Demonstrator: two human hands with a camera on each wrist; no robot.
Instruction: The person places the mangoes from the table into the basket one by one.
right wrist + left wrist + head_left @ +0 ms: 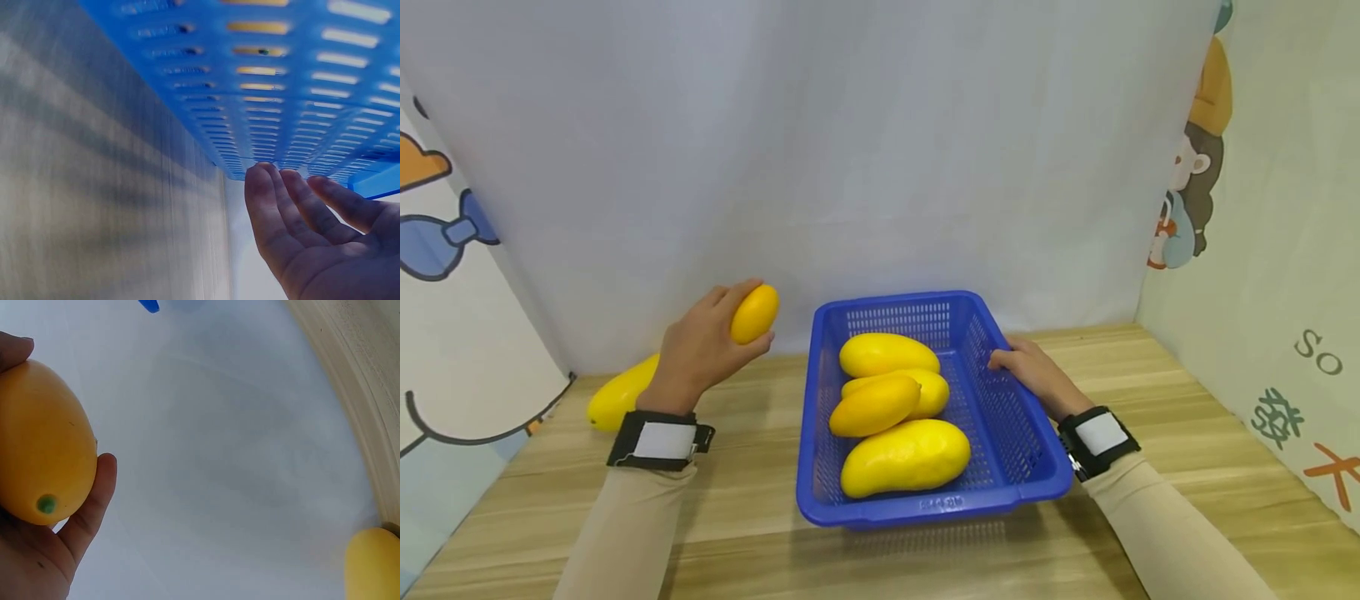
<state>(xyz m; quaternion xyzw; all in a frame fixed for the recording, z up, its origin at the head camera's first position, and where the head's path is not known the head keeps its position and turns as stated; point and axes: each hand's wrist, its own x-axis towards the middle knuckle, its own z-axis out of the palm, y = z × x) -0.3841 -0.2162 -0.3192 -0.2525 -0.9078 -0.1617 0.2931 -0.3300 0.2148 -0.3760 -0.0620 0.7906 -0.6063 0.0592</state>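
My left hand (703, 342) holds an orange-yellow mango (755, 314) above the table, left of the basket. The left wrist view shows a green spot at one end of this mango (47, 444), with thumb and fingers around its sides. A blue plastic basket (936, 502) with slotted walls contains several yellow, mango-like fruits (906, 457), one lying on top of the others. My right hand (1037, 371) grips the basket's right rim, thumb over the inside. Its fingers (259, 197) reach along the outside wall in the right wrist view.
Another long yellow fruit (621, 393) lies on the wooden table (745, 500) at the left, partly hidden by my left wrist. A pale cloth wall (880, 167) stands behind the table, with printed panels (1262, 292) at both sides.
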